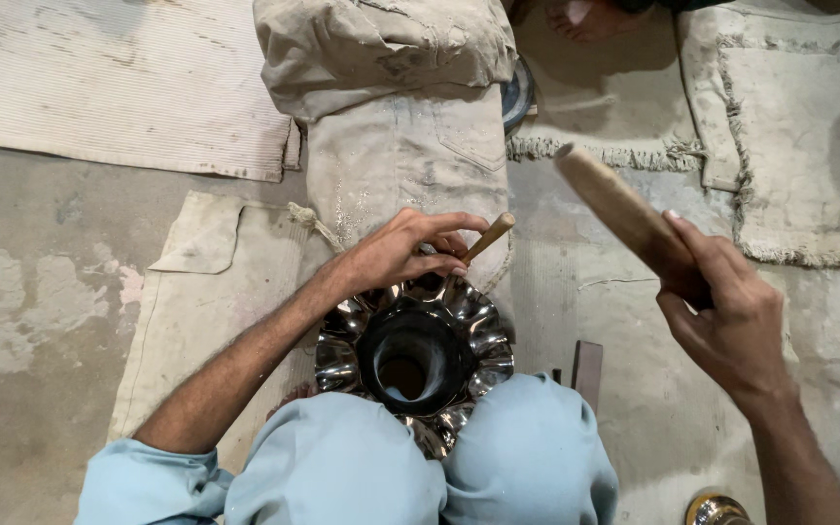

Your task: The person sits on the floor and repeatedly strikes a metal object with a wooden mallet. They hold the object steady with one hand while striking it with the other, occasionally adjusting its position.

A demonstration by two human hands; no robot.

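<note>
Head view: knees (439, 467) hide the fluted metal vessel's (410, 340) near rim.

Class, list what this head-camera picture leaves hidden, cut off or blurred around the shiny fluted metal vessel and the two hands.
- Shiny fluted metal vessel: its near rim and body are hidden by the pale blue knees.
- Thin wooden-handled tool: its working tip is hidden behind the left hand.
- Thick wooden stick in the right hand: motion-blurred, with its lower end covered by the fingers.
- Brass object: cut off by the bottom edge.
</note>
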